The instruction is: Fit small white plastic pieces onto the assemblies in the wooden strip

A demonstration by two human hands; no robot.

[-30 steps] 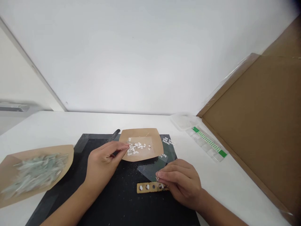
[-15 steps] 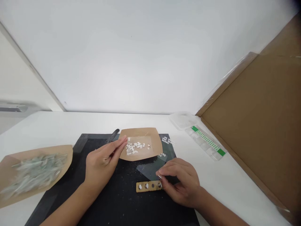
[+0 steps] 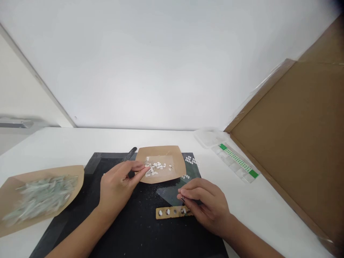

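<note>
Your left hand, left of centre in the frame, reaches over the left part of the tray. The white discs lie loosely scattered in it, mostly just right of your left fingertips, the closest ones right by the thumb tip. Thumb and index finger are slightly apart; whether a disc sits between them or touches them, you cannot tell.

Your right hand, right of centre and lower, has its fingers closed in a pinch on a small metal piece, which pokes out at the tips, tilted. Those tips appear just above the strip at lower centre, whose right end your hand hides. White tops show on the two leftmost spots of the strip; the third is grey.

Strip and tray are on the black mat, which covers part of the white desk. A second tray stands at lower left, holding a pile of pale green pieces.
</note>
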